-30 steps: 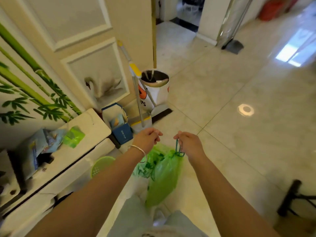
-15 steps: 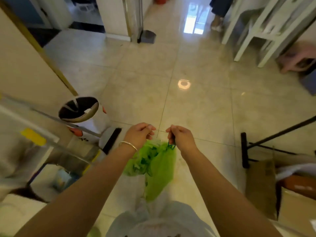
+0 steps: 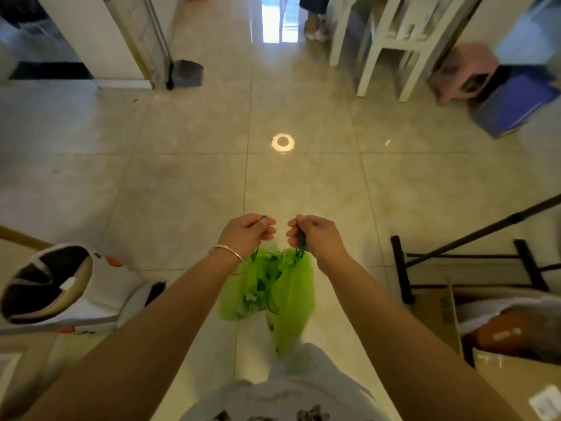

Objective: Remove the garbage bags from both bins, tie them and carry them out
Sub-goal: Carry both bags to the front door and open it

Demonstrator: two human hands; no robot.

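Observation:
A green garbage bag hangs in front of my legs, above the tiled floor. My left hand, with a bracelet on the wrist, pinches one dark green drawstring end of the bag. My right hand grips the other drawstring end, a short gap away from the left. The bag's mouth is gathered between the two hands. A white bin with a dark liner inside stands at the lower left.
A dustpan leans by a wall corner at the far left. White chair legs, a pink stool and a blue bin stand at the far right. A black stand and cardboard boxes sit at the near right.
The view has turned right, away from the cabinet and the broom, toward the open floor. The white bin has slid to the lower left. Both hands keep hold of the drawstrings.

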